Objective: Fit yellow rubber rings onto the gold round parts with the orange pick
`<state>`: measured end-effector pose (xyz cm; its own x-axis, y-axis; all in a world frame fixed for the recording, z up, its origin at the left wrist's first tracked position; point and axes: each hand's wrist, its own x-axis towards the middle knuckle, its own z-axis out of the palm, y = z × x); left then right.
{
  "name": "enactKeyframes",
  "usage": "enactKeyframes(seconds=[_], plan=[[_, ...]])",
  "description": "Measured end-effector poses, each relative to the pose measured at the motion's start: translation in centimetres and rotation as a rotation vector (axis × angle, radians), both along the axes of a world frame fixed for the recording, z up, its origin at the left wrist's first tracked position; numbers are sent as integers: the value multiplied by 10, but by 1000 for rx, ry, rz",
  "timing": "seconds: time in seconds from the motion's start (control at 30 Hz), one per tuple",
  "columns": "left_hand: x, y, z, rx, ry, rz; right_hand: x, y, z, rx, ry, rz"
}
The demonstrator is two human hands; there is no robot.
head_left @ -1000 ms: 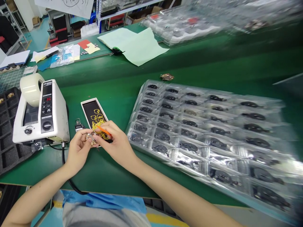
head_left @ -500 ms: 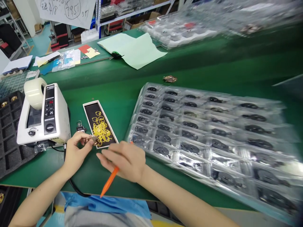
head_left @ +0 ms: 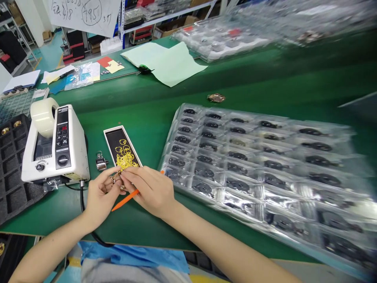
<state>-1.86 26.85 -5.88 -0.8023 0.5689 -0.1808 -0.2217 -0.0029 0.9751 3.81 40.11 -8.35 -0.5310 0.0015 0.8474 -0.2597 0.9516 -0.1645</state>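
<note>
My left hand (head_left: 101, 196) is closed, thumb against fingertips, around a small shiny copper-coloured metal part (head_left: 118, 180) that the fingers largely cover. Meeting it there, the fingertips of my right hand (head_left: 151, 190) are pinched together at the part. An orange pen-like tool (head_left: 126, 200) with a tapered end runs through my right hand, its point toward the lower left. Just beyond both hands lies a white-rimmed tray (head_left: 110, 142) with a dark floor, holding a heap of thin yellow rings (head_left: 126, 158). A metal tally counter (head_left: 101, 161) stands left of the tray.
To the left is a white tape dispenser (head_left: 70, 137) with its cable, beside a black compartment tray (head_left: 11, 169). Clear plastic trays of dark parts (head_left: 235, 157) cover the right. Behind them lies a copper-coloured piece (head_left: 216, 97); pale green paper (head_left: 171, 63) is farther back.
My right hand has moved left and up to meet the left at the metal part, the orange tool turning flatter. The left hand came slightly nearer. The copper-coloured piece behind shifted right.
</note>
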Motion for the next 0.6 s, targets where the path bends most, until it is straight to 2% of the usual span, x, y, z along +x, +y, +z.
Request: enactKeyframes(seconds=[0.2,0.4,0.6], plan=[[1,-3,-8,-29,109,28,-2,4,-2,79,22,27],[2,-4,-10,-55,196,19,0,6,-3,129,23,53],[2,-4,-10,-87,288,0,1,1,-3,101,29,6]])
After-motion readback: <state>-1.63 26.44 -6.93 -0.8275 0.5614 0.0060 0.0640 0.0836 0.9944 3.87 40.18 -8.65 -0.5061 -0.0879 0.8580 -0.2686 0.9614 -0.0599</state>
